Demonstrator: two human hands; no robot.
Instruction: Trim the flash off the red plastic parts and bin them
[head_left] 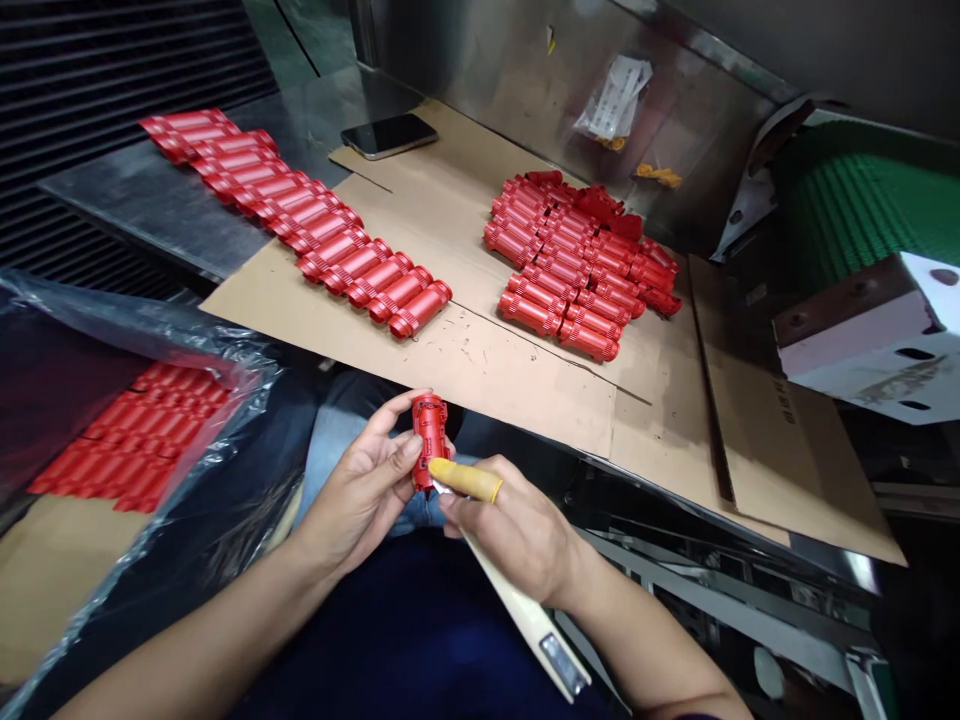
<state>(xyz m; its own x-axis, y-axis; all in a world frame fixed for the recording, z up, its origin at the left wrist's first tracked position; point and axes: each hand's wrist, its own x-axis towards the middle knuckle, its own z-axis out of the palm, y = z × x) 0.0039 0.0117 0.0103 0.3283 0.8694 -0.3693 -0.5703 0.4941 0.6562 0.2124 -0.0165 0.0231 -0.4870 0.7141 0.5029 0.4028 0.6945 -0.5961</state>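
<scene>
The left hand (358, 495) is holding a red plastic spool (430, 440) upright, its long side running from 12 to 6, with the fingers (391, 412) clamped around it. The right hand (517, 530), wearing a yellow finger cover (465, 480), is gripping a cream-handled knife (525, 620), its tip reaching the spool's low end from 4 o'clock.

At the upper left of the frame there is a dark wall (112, 100) made of long flat slats. A shiny steel wall (480, 60) stands behind the gray metal worktop (150, 200). At the upper right, a green ridged belt (862, 200) runs beside a white box with holes (877, 340). Gray metal bars (712, 590) sit low at the lower right.
</scene>
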